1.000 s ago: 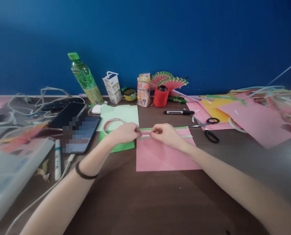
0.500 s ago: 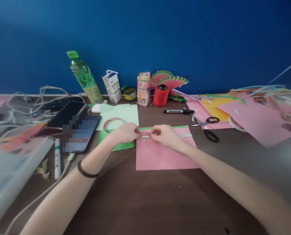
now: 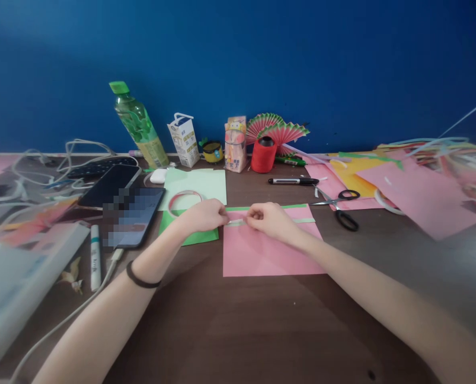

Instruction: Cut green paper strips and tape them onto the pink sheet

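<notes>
Deep blue wall (image 3: 238,53) rises behind a dark brown counter (image 3: 230,330), with a green-capped bottle (image 3: 140,128), a white carton (image 3: 185,143), a red spool (image 3: 262,158) and a pleated pink fan (image 3: 286,134) standing along its far side. Nearer, at the middle, a pink sheet (image 3: 270,258) lies flat, its near edge running left to right. Across its far part goes a narrow pale strip (image 3: 304,220), long axis almost level from left to right, close to a green border (image 3: 301,206) and roughly in line with it; its right end reaches the sheet's right side.

Both hands meet at the strip's left portion. The left hand (image 3: 206,214) has its grip nearly closed at that end, and the right hand (image 3: 270,220) curls thumb and finger together a short way along. Whether either grip pinches the strip or just presses it, I cannot tell.

Scissors (image 3: 346,220) lie to the right, blades pointing left toward the sheet. A tape ring (image 3: 169,205) sits by the left wrist.
</notes>
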A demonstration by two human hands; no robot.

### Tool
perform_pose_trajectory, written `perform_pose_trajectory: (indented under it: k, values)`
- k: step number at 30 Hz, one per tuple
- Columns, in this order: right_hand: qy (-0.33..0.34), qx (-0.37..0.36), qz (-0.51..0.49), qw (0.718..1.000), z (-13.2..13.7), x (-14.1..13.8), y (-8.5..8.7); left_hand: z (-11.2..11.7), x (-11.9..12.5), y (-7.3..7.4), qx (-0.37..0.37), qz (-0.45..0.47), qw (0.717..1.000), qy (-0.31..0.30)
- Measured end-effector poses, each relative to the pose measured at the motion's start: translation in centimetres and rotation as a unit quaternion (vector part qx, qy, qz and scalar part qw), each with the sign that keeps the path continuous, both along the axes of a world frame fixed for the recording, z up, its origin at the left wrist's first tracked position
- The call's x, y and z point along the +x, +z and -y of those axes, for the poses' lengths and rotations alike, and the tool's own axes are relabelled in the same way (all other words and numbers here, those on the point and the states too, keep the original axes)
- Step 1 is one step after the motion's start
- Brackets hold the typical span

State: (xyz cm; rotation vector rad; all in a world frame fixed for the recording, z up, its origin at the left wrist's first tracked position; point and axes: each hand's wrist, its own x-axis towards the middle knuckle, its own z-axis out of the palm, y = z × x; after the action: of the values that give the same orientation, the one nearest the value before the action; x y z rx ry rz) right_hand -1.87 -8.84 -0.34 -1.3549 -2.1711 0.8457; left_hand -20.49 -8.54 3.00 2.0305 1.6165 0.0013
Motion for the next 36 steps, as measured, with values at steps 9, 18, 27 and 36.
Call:
perform_pose_trajectory:
  k: [9, 18, 27, 36]
  values:
    - [0.006, -0.007, -0.007, 1.000, 0.1, 0.1, 0.1, -0.2, -0.3, 0.5, -0.011, 0.001, 1.000, -0.029]
    - [0.018, -0.034, -0.063, 0.997, 0.0, 0.4, -0.5, -0.2, -0.5, 0.9, -0.010, 0.005, 0.999, -0.038]
    - [0.013, -0.018, -0.063, 0.998, 0.1, 0.1, -0.9, 0.1, 0.0, 0.7, 0.004, 0.024, 0.998, -0.050]
    - [0.012, -0.080, -0.128, 0.989, 0.0, 0.3, -0.8, 0.1, -0.2, 0.3, 0.081, -0.015, 0.996, 0.041]
